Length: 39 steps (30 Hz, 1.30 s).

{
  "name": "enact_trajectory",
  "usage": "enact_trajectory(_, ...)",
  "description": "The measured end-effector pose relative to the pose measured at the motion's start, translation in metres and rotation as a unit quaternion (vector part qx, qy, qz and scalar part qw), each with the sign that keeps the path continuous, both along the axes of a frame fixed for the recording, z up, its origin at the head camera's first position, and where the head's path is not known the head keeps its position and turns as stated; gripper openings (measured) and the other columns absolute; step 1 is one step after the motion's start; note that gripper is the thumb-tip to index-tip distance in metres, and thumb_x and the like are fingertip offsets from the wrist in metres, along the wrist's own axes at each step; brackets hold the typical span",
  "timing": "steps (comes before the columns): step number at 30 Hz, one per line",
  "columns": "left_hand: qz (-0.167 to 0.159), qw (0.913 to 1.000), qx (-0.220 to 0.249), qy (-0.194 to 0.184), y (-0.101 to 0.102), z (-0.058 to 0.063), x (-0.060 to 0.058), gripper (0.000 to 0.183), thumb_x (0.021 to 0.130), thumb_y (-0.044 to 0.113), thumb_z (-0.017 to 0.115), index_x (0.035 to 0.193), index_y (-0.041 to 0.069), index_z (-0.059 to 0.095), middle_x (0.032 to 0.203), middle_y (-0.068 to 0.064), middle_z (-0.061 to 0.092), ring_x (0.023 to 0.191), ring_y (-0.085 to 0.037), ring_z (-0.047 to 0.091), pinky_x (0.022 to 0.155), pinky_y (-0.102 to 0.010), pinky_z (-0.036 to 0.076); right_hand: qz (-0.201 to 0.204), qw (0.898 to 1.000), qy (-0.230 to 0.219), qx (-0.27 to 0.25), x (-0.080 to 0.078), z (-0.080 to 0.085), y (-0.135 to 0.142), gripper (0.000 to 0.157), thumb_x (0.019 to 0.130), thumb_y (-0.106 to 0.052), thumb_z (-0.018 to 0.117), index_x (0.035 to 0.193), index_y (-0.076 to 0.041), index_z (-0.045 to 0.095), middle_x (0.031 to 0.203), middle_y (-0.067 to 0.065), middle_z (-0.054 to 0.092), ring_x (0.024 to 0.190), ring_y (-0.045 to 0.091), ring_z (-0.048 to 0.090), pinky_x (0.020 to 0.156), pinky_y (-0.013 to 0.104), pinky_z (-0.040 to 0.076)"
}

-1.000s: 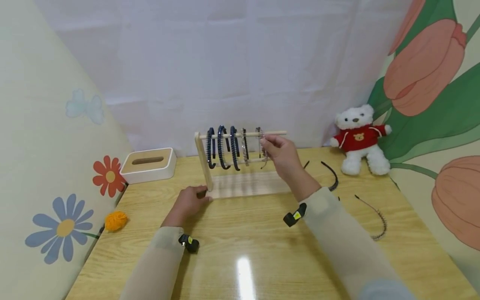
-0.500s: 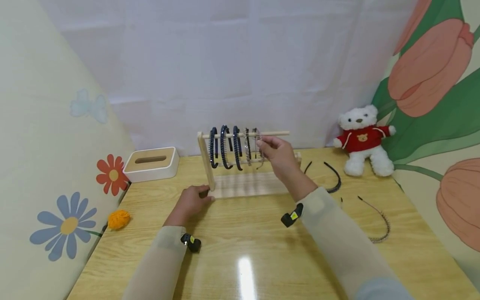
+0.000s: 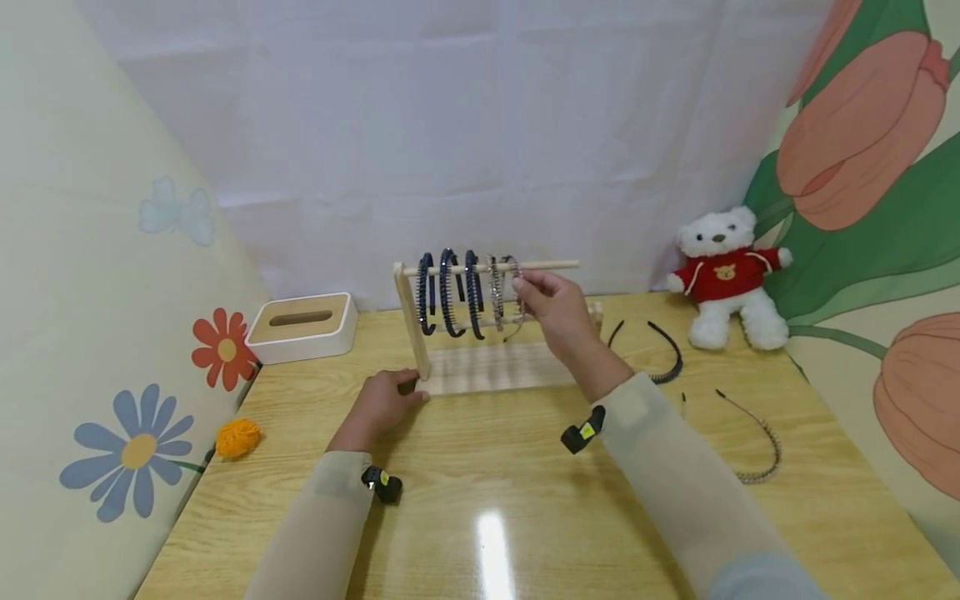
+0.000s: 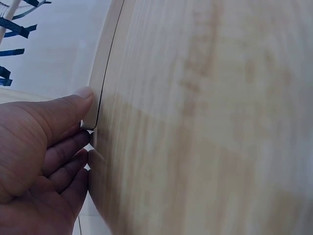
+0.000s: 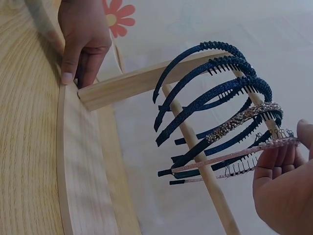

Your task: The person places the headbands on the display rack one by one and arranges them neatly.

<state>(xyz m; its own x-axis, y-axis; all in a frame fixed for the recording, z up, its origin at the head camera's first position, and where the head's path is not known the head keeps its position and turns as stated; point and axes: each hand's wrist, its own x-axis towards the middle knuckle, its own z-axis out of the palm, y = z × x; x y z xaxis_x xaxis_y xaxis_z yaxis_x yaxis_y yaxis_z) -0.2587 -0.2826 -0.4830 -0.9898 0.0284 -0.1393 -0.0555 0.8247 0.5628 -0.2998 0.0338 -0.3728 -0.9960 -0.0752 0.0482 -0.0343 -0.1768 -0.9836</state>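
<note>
Pink headband (image 5: 234, 154) in pinch of right hand (image 3: 566, 319), wooden rack (image 3: 491, 369) in grip of left hand (image 3: 381, 402)

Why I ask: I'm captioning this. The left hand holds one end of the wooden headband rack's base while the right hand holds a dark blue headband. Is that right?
Not dark blue: the right hand holds a pink glittery headband, as the right wrist view shows. The left hand holding the base is correct.

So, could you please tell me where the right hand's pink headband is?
In the right wrist view, the pink headband is right of centre, looped over the upper rod and pinched by the right hand, next to the glittery headband.
</note>
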Motion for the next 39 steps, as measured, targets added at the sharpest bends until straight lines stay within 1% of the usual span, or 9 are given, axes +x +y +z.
enact_trajectory(14,-0.005,1.0,-0.002,0.0,0.0,0.002,0.001,0.055,0.106,0.026,0.075,0.155,0.008,0.061,0.163,-0.021,0.053,0.156,-0.046,0.045,0.128,-0.064,0.035,-0.003,1.0,0.009,-0.01,-0.001,-0.001,0.001,0.038,0.107,-0.019,0.074,0.139,0.002,0.071,0.101,-0.001,0.068,0.089,0.011,0.063,0.081,0.024,0.059)
enact_trajectory(19,-0.013,0.9998,-0.005,0.014,0.0,0.001,0.001,0.055,0.105,0.026,0.076,0.155,0.007,0.061,0.161,-0.022,0.056,0.154,-0.045,0.048,0.127,-0.062,0.039,0.006,1.0,0.016,-0.009,0.002,-0.001,0.002,0.038,0.108,-0.02,0.072,0.14,0.002,0.07,0.105,0.004,0.068,0.09,0.012,0.063,0.081,0.024,0.058)
enact_trajectory(22,-0.016,0.9997,-0.004,0.019,0.0,0.001,0.001,0.055,0.105,0.026,0.076,0.154,0.007,0.062,0.159,-0.023,0.058,0.152,-0.045,0.05,0.125,-0.062,0.041,0.012,1.0,0.017,-0.008,0.003,-0.002,0.003,0.039,0.108,-0.022,0.072,0.141,0.0,0.07,0.111,0.008,0.068,0.092,0.013,0.063,0.085,0.029,0.059)
enact_trajectory(26,-0.017,0.9997,-0.005,0.016,0.0,0.001,0.001,0.056,0.105,0.026,0.077,0.155,0.007,0.061,0.159,-0.023,0.058,0.152,-0.045,0.05,0.125,-0.062,0.042,0.014,1.0,0.017,-0.009,0.004,-0.005,0.006,0.041,0.108,-0.024,0.072,0.142,-0.002,0.069,0.114,0.006,0.069,0.096,0.014,0.064,0.101,0.041,0.06)
enact_trajectory(27,-0.017,0.9997,-0.005,0.016,0.0,0.0,0.001,0.056,0.105,0.027,0.077,0.155,0.007,0.061,0.159,-0.023,0.058,0.152,-0.045,0.05,0.125,-0.062,0.042,0.013,1.0,0.018,-0.004,0.005,-0.006,0.008,0.041,0.108,-0.024,0.073,0.142,-0.002,0.069,0.114,0.004,0.07,0.098,0.015,0.065,0.104,0.043,0.06)
enact_trajectory(30,-0.018,0.9996,-0.006,0.019,0.001,0.001,0.002,0.056,0.105,0.026,0.076,0.154,0.007,0.061,0.159,-0.023,0.058,0.152,-0.046,0.05,0.124,-0.062,0.043,0.006,1.0,0.023,0.02,0.007,-0.012,0.016,0.04,0.108,-0.024,0.073,0.14,-0.002,0.07,0.116,0.005,0.071,0.103,0.018,0.068,0.107,0.044,0.06)
enact_trajectory(35,-0.019,0.9996,-0.008,0.018,0.002,0.002,0.002,0.055,0.106,0.027,0.076,0.155,0.007,0.061,0.159,-0.023,0.057,0.152,-0.046,0.049,0.124,-0.062,0.043,-0.003,0.996,0.041,0.083,0.018,-0.028,0.039,0.041,0.108,-0.027,0.073,0.139,-0.002,0.069,0.116,0.009,0.071,0.104,0.024,0.068,0.093,0.031,0.062)
enact_trajectory(37,-0.018,0.9997,-0.008,0.016,0.002,0.002,0.003,0.056,0.106,0.027,0.075,0.155,0.007,0.061,0.16,-0.024,0.057,0.152,-0.046,0.049,0.124,-0.062,0.043,0.002,0.992,0.053,0.117,0.025,-0.033,0.052,0.041,0.108,-0.029,0.073,0.139,-0.003,0.069,0.116,0.009,0.071,0.102,0.024,0.067,0.087,0.027,0.06)
enact_trajectory(39,-0.015,0.9998,-0.005,0.014,0.002,0.002,0.003,0.056,0.106,0.027,0.075,0.156,0.007,0.06,0.16,-0.023,0.056,0.152,-0.045,0.049,0.124,-0.062,0.042,0.011,0.984,0.064,0.165,0.033,-0.039,0.067,0.043,0.107,-0.033,0.074,0.14,-0.006,0.07,0.116,0.008,0.071,0.102,0.022,0.068,0.084,0.025,0.058)
